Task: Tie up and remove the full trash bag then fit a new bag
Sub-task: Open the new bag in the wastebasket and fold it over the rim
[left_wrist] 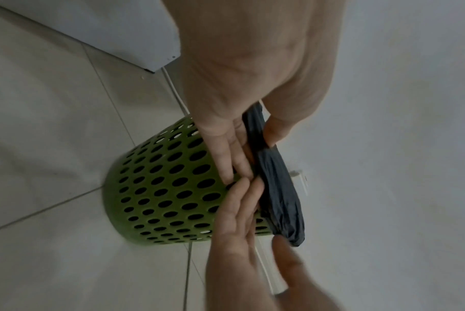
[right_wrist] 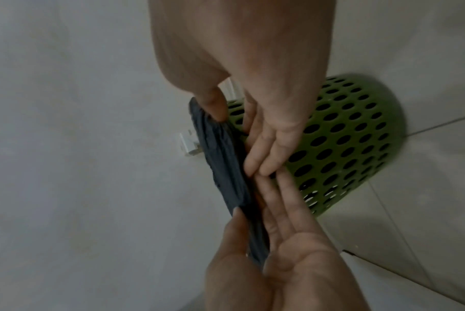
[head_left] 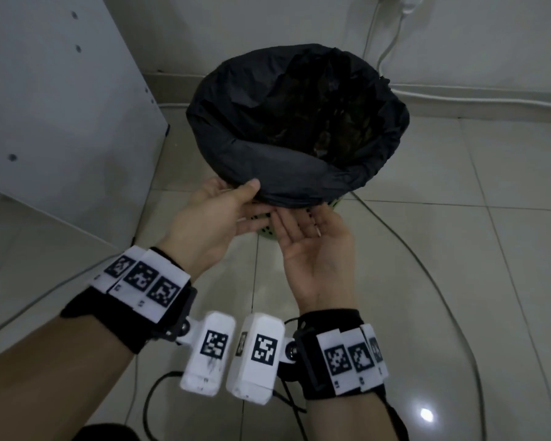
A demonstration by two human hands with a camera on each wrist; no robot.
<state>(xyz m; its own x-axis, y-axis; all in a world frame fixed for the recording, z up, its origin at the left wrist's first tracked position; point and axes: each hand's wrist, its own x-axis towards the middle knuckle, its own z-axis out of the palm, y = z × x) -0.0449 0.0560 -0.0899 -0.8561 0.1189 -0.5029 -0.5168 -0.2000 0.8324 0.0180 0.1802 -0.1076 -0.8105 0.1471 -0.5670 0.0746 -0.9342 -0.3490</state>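
Note:
A black trash bag (head_left: 287, 173) lines a green perforated bin (head_left: 337, 205) that stands on the tiled floor; its mouth is spread over the rim and dark rubbish shows inside. At the near rim my left hand (head_left: 258, 202) pinches the bag's folded edge (left_wrist: 276, 189), thumb on top and fingers beneath against the bin (left_wrist: 167, 189). My right hand (head_left: 303, 219) is palm up beside it. Its straight fingers (right_wrist: 266, 155) are slid under the bag edge (right_wrist: 223, 157), and its thumb tip touches the plastic. The bin (right_wrist: 345, 147) is upright.
A white cabinet (head_left: 61, 106) stands close on the left of the bin. A grey cable (head_left: 427, 272) curves over the floor on the right. The wall with a hanging white cord (head_left: 392, 43) is right behind the bin.

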